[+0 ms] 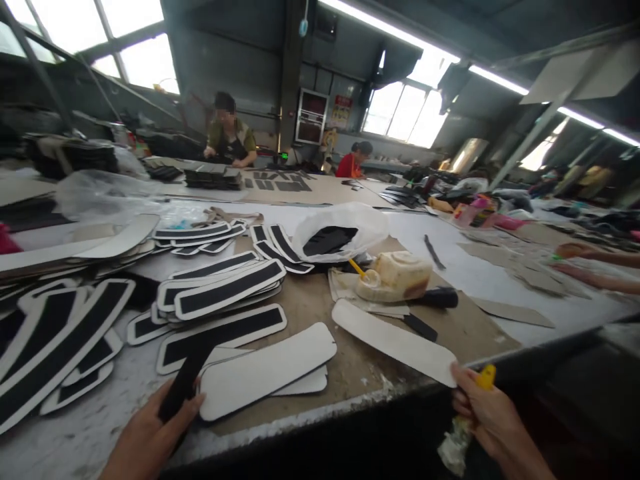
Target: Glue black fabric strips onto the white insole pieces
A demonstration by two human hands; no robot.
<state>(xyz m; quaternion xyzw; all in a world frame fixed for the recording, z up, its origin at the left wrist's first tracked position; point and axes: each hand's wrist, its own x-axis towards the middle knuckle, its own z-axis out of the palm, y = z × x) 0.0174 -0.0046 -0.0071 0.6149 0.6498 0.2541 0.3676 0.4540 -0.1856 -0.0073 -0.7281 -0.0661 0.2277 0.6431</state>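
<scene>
Left hand (150, 433) pinched on a black strip (187, 373), low at the near edge. Right hand (493, 417) closed round a yellow brush (484, 379) and also pinching the near tip of a white panel (395, 341), which lies flat, reaching back toward the glue jug (395, 275).

Likely laying strip onto panel: best to keep the strip taut and straight, set one end first, then press along, holding an even white border as on the finished pieces (227, 288) stacked just behind. Brush head kept clear of the white face.

Another white panel (267, 370) just beside the left hand, free to take the strip. Table edge (320, 417) right under both hands; the held panel's tip overhangs it, so little room to draw back. Open bare board between the two panels; crowded stacks left, jug and black tool (437, 297) behind.
</scene>
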